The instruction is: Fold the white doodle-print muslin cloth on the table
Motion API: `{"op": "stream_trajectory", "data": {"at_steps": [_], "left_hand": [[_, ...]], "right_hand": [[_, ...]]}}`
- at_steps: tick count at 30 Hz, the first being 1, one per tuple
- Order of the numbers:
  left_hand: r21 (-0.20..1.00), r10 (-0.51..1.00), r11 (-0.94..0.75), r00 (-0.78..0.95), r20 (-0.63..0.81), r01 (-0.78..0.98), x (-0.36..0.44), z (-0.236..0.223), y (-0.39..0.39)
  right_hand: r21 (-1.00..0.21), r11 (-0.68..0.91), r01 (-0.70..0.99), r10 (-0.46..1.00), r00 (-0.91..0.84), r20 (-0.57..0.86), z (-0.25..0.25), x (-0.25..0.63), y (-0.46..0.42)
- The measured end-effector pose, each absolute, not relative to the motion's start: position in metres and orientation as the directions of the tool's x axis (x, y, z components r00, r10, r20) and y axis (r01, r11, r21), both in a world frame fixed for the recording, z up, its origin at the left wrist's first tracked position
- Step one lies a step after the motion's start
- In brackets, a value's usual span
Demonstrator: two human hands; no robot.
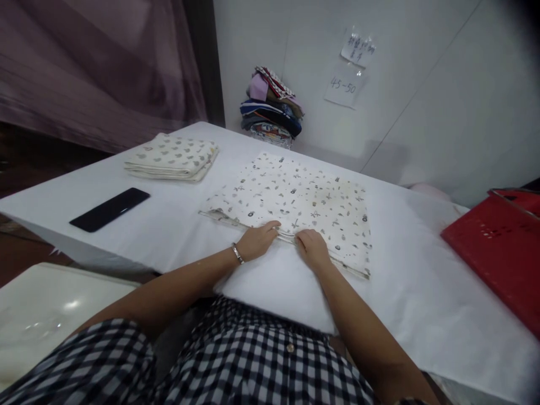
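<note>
A white cloth (304, 197) with small dark printed figures lies folded in layers on the white table. Its near edge is pinched between thumb and fingers by my left hand (258, 241), just left of the cloth's middle. My right hand (311, 247) grips the same edge a short way to the right, its fingers curled over the layers. Both hands are closed, with a small gap between them where the stacked layers show. A bracelet circles my left wrist. The fingertips under the cloth's edge are hidden.
A folded cream cloth (172, 157) and a black phone (110, 209) lie on the table's left side. Folded clothes (272, 109) are piled at the back by the wall. A red basket (502, 247) stands at the right; a whitish plastic surface (54, 315) is at lower left.
</note>
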State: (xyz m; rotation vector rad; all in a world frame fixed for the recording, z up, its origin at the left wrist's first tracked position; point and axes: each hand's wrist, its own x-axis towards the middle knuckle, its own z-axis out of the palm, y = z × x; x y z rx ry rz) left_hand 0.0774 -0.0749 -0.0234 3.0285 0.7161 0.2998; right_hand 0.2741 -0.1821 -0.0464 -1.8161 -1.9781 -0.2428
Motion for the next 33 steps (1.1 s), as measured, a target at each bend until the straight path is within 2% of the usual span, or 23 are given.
{"op": "stream_trajectory", "data": {"at_steps": [12, 19, 25, 28, 33], "left_hand": [[0.163, 0.559, -0.824, 0.825, 0.079, 0.543, 0.087, -0.027, -0.069], [0.218, 0.555, -0.821, 0.828, 0.085, 0.528, 0.088, -0.027, -0.067], [0.226, 0.526, -0.841, 0.841, 0.126, 0.492, 0.085, -0.029, -0.068], [0.197, 0.477, -0.875, 0.858, 0.193, 0.442, 0.083, -0.03, -0.069], [0.024, 0.339, -0.938, 0.902, 0.267, 0.346, 0.098, -0.024, -0.072]], "right_hand": [[-0.191, 0.199, 0.961, 0.887, -0.094, 0.452, -0.049, 0.271, -0.185], [-0.197, 0.159, 0.967, 0.897, -0.059, 0.438, -0.047, 0.268, -0.184], [-0.259, 0.139, 0.956, 0.897, -0.011, 0.443, -0.048, 0.268, -0.183], [-0.257, 0.133, 0.957, 0.903, -0.01, 0.43, -0.049, 0.268, -0.184], [-0.244, 0.131, 0.961, 0.911, -0.019, 0.413, -0.05, 0.269, -0.183]]}}
